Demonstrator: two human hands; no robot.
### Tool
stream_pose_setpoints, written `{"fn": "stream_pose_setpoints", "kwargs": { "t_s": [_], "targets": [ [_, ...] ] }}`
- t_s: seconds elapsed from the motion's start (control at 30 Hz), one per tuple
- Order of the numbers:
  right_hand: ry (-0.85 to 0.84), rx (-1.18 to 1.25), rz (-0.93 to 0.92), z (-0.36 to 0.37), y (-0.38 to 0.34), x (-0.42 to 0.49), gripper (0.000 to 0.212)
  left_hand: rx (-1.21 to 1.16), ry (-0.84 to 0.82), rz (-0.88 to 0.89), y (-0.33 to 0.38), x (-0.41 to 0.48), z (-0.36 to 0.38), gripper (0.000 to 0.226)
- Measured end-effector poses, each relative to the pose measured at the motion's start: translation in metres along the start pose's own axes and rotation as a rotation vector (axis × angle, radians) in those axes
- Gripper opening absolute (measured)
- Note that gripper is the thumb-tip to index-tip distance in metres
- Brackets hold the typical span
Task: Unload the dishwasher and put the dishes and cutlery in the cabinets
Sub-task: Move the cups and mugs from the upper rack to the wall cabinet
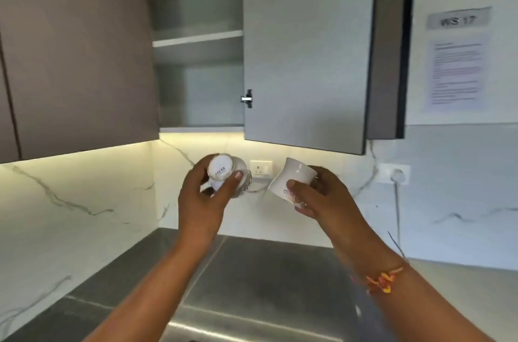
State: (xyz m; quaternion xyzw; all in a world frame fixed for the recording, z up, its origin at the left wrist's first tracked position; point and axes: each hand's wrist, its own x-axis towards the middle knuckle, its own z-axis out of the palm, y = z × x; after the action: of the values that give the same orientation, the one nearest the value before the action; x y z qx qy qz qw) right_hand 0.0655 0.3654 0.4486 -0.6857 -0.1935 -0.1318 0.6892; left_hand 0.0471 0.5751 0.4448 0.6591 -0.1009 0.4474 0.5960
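Mug (223, 170) base toward camera, left hand (201, 201), second mug (293, 175) tilted, right hand (319, 198)

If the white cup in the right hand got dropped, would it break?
Probably: the white cup looks like glossy ceramic, stiff and breakable, and a hard metal counter lies below. Its smooth glaze may be slippery where the right hand grips it.
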Motion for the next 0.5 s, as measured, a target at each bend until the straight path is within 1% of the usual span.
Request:
{"fn": "stream_pose_setpoints", "kwargs": {
  "t_s": [0.1, 0.2, 0.33, 0.5],
  "targets": [
    [0.016, -0.123, -0.083, 0.045, -0.003, 0.05, 0.051, 0.058, 0.036, 0.071, -0.019, 0.066, -0.021, 0.037],
    [0.028, -0.253, -0.176, 0.084, -0.005, 0.101, 0.05, 0.103, 0.067, 0.076, -0.047, 0.14, -0.033, 0.041],
    [0.064, -0.397, -0.259, 0.134, 0.003, 0.185, 0.053, 0.214, -0.017, 0.072, -0.099, 0.245, -0.031, 0.046],
    [0.098, -0.58, -0.32, 0.203, 0.017, 0.293, 0.048, 0.279, -0.082, 0.001, -0.171, 0.363, -0.01, 0.051]
  ]
}}
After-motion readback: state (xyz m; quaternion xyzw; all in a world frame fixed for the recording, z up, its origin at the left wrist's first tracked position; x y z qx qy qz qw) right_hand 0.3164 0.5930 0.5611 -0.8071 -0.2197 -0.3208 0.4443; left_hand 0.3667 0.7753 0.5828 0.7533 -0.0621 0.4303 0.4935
